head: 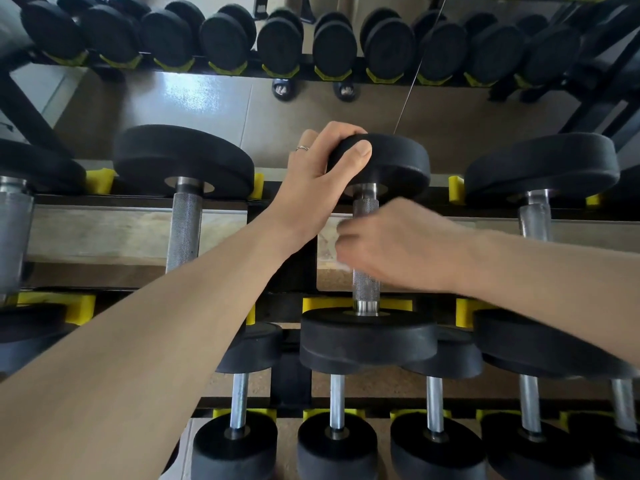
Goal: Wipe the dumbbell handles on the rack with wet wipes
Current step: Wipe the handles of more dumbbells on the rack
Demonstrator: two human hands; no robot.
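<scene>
No brand, label or legible writing shows on any dumbbell or on the rack (pixel 277 202).

The dumbbell (pixel 367 327) under attention lies on the middle tier of the rack, near the centre of that tier, its two black round heads seated in yellow cradles (pixel 398 303) at the front and rear rails. Its handle (pixel 365 289) is knurled grey metal with smooth bright collars at each end; only short lengths show above and below the right hand.

The left hand (pixel 318 181) rests on the far head of this dumbbell, fingers curled over the rim and thumb pressed on its face; a ring (pixel 302 148) sits on one finger.

The right hand (pixel 398 244) is wrapped round the middle of the handle and is motion-blurred. A white wet wipe (pixel 341 263) shows at the left edge of the hand, between palm and handle; its extent cannot be made out.

Neighbouring dumbbells (pixel 183 216) lie alongside on the same tier, with smaller ones on the lower tier and a further row on the upper tier at the frame's top. Tiled floor (pixel 207 102) is visible between tiers.
</scene>
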